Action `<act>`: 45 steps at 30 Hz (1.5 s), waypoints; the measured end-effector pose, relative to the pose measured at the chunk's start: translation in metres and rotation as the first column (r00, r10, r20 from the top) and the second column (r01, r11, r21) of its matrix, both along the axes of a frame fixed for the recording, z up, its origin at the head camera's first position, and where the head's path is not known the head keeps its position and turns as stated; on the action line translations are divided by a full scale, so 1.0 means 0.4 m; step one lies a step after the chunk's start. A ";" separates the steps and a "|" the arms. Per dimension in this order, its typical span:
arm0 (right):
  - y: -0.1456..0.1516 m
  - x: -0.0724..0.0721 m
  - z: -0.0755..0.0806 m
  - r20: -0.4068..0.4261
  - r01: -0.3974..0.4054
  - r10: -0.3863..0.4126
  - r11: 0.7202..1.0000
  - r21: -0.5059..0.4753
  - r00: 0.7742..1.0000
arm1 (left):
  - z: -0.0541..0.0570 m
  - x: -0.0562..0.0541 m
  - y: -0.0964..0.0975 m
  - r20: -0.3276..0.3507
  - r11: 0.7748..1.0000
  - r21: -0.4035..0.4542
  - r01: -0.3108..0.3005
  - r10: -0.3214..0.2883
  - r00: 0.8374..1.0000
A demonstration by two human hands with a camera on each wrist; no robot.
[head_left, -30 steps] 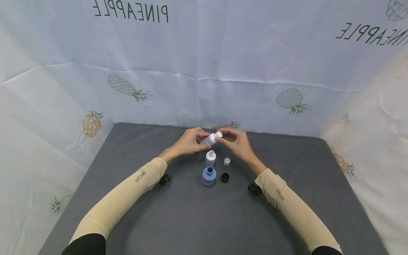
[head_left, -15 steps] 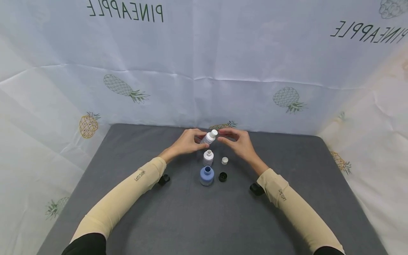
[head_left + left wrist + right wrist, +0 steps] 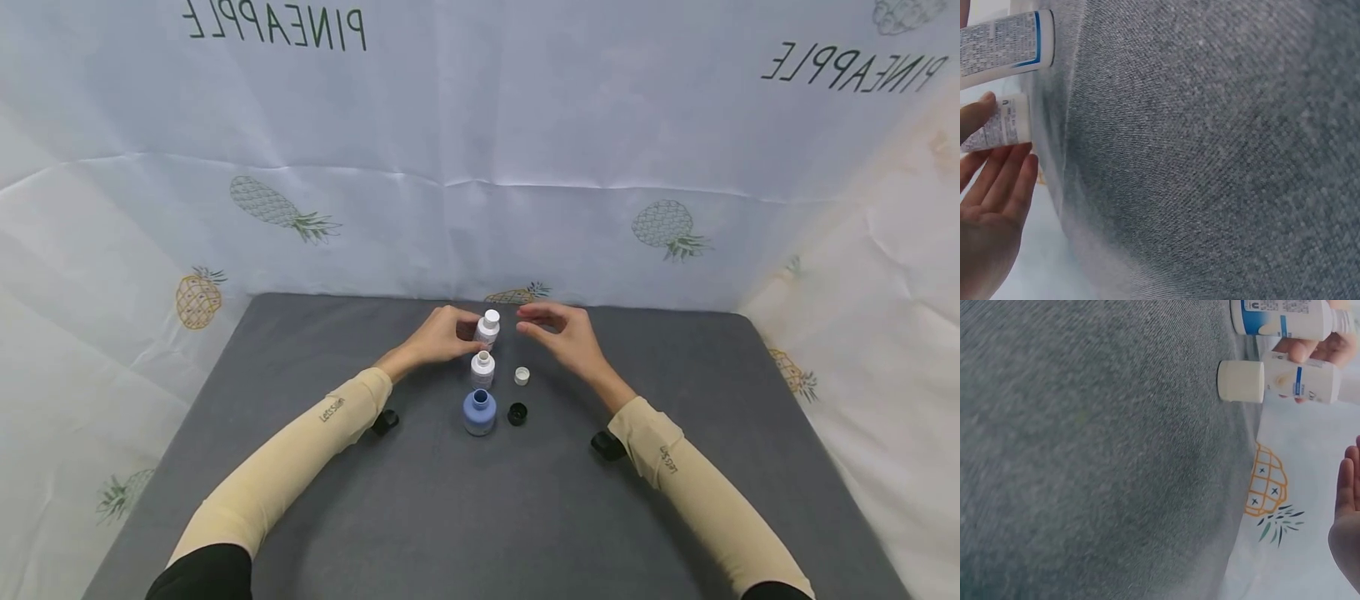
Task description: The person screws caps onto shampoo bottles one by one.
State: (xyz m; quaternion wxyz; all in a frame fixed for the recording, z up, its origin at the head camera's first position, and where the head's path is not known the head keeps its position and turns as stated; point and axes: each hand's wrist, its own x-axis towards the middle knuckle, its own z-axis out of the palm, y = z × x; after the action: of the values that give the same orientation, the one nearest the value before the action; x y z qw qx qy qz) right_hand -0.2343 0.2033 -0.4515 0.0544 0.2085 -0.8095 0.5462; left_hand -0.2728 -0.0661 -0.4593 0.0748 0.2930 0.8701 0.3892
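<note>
At the far part of the grey table, my left hand (image 3: 437, 335) grips a small white bottle (image 3: 488, 327) between thumb and fingers. The bottle stands upright with a white cap on top. Its printed label (image 3: 1007, 122) shows in the left wrist view, thumb on one side and fingers on the other. My right hand (image 3: 567, 337) is held to the right of that bottle, apart from it, fingers and thumb spread with nothing between them. Just nearer stands an uncapped white bottle (image 3: 482, 370), then an uncapped blue bottle (image 3: 479, 414).
Right of the bottles a loose white cap (image 3: 522, 376) and a black cap (image 3: 517, 414) lie on the grey table (image 3: 480, 517). Black wrist devices (image 3: 608, 445) show below both sleeves. A pineapple-print curtain (image 3: 450, 242) hangs behind the table's far edge.
My left hand has brought the held bottle from a tilt to upright and lower. My right hand has come off its cap and drawn away to the right.
</note>
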 end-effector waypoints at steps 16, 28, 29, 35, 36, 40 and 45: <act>0.006 -0.002 -0.006 0.028 0.014 -0.014 1.000 0.021 1.000 | -0.022 -0.014 -0.021 0.025 1.000 -0.008 -0.011 0.011 1.000; 0.009 -0.004 -0.009 0.032 0.004 -0.005 1.000 0.016 0.999 | -0.026 -0.010 -0.033 0.046 1.000 0.025 0.001 -0.002 0.999; 0.010 -0.003 -0.009 0.032 0.003 -0.003 1.000 0.014 0.999 | -0.027 -0.009 -0.036 0.052 1.000 0.026 -0.003 0.002 0.999; 0.020 -0.001 -0.017 0.042 0.005 -0.006 1.000 0.015 0.999 | -0.025 0.007 -0.069 0.088 0.999 0.035 -0.028 0.024 0.996; 0.021 0.000 -0.018 0.045 0.007 -0.007 1.000 0.020 0.999 | -0.025 0.011 -0.076 0.094 0.999 0.040 -0.027 0.024 0.995; 0.028 0.003 -0.023 0.067 0.002 -0.005 0.999 0.049 0.998 | -0.025 0.029 -0.101 0.106 0.999 0.050 -0.014 0.008 0.994; 0.039 0.009 -0.030 0.103 -0.013 0.005 0.997 0.072 0.995 | -0.022 0.056 -0.119 0.109 0.999 0.035 0.020 -0.024 0.994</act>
State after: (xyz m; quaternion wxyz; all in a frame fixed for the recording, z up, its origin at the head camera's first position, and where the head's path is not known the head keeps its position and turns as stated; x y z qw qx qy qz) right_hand -0.2308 0.2188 -0.4635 0.0029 0.1856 -0.8294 0.5268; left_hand -0.2505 -0.1136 -0.4681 0.1218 0.2820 0.8546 0.4187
